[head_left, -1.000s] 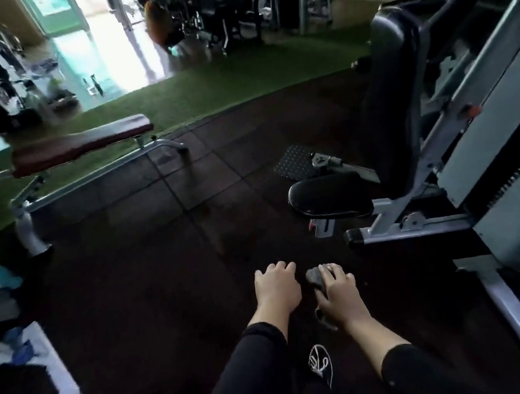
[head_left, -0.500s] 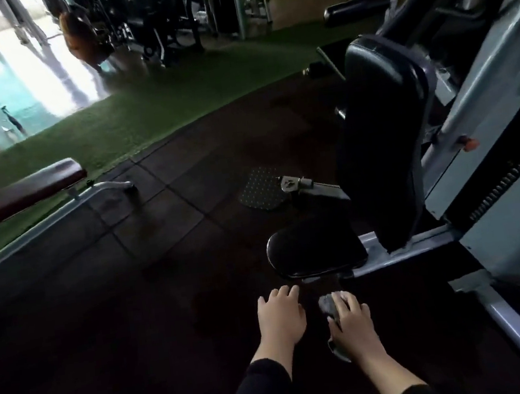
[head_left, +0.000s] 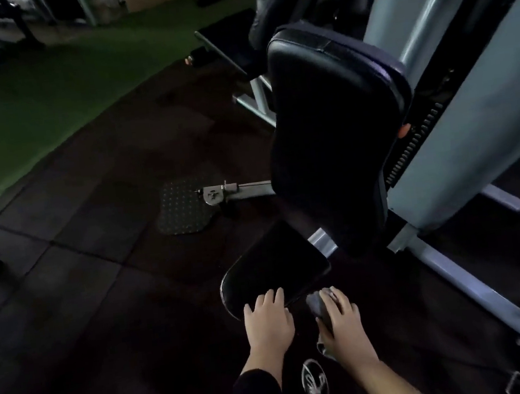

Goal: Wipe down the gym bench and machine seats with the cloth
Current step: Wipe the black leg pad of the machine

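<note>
At a dim gym's seated machine, on dark rubber tiles w/ green turf beyond at far left: wide bare floor lies left of the machine, broken only by a studded footplate on its steel arm. The left hand reaches fwd, fingers straight and together, tips at the near edge of the black seat pad, holding nothing. Just right, the right hand has its fingers curled over a bunched grey cloth, off the seat's near-right corner. Upright black backrest rises behind the seat; grey frame and floor rail close off the right side.
</note>
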Action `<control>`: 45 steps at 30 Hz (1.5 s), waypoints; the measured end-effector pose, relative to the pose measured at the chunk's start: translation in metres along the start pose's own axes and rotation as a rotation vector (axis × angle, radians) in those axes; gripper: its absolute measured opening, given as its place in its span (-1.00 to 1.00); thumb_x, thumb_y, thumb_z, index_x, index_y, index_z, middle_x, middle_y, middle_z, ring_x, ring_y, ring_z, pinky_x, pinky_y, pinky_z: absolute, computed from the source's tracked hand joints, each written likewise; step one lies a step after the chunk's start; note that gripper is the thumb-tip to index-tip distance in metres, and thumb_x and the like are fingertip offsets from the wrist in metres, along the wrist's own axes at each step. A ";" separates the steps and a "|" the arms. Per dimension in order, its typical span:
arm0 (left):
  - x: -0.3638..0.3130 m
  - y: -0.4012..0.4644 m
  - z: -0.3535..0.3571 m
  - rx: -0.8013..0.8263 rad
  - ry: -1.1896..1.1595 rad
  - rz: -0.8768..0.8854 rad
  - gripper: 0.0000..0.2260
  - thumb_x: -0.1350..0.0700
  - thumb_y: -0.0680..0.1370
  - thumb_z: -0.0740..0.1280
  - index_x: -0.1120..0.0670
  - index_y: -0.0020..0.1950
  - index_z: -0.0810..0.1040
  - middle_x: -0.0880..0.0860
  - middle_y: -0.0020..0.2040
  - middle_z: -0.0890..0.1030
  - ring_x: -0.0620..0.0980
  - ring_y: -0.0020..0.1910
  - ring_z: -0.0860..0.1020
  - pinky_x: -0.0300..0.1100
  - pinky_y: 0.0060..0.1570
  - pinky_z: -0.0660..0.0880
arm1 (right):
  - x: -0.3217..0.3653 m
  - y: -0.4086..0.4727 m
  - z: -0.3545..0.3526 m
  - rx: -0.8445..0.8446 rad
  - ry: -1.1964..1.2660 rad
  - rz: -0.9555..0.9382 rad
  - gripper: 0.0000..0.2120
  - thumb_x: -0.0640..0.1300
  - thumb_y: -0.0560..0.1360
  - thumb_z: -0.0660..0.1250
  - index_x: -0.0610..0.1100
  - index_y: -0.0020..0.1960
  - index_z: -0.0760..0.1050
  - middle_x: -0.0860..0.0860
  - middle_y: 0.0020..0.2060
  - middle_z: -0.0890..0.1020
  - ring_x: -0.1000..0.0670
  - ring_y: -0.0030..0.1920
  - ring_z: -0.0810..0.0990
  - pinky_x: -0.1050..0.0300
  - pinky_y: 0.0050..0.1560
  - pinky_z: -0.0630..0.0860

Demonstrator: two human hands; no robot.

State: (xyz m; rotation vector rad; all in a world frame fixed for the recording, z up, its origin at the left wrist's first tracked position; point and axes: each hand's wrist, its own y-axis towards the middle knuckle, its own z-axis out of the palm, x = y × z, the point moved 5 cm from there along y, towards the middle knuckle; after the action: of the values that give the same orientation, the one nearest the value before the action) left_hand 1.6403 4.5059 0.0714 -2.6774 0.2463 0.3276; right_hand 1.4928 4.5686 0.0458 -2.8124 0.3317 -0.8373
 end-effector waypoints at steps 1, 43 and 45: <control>0.001 0.011 0.003 0.010 -0.002 0.001 -0.54 -0.01 0.66 0.07 -0.02 0.56 0.14 -0.05 0.53 0.25 -0.06 0.50 0.20 0.03 0.48 0.14 | -0.004 0.010 0.002 0.007 0.015 0.015 -0.47 -0.13 0.55 0.30 -0.08 0.48 0.25 -0.02 0.48 0.20 -0.07 0.36 0.29 0.25 0.27 0.17; 0.064 0.349 0.196 -0.429 0.046 0.020 -0.47 -0.13 0.65 -0.07 0.00 0.60 -0.01 -0.05 0.60 -0.01 -0.08 0.56 -0.05 0.02 0.52 -0.16 | -0.106 0.375 0.168 -0.316 -0.047 -0.438 -0.61 -0.08 0.53 0.23 0.01 0.35 0.44 0.09 0.42 0.34 -0.05 0.43 0.18 0.12 0.43 0.08; 0.065 0.348 0.194 -0.422 0.048 0.024 -0.48 -0.13 0.66 -0.08 0.00 0.60 -0.01 -0.05 0.60 -0.01 -0.07 0.56 -0.05 -0.02 0.53 -0.15 | -0.107 0.372 0.163 -0.276 0.004 -0.463 -0.65 -0.10 0.51 0.24 -0.03 0.29 0.46 0.09 0.41 0.35 0.02 0.46 0.16 0.13 0.41 0.11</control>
State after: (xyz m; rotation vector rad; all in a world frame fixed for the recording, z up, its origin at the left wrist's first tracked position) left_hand 1.5880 4.2718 -0.2536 -3.1025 0.2457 0.3564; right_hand 1.4375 4.2595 -0.2334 -3.2040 -0.2365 -0.9432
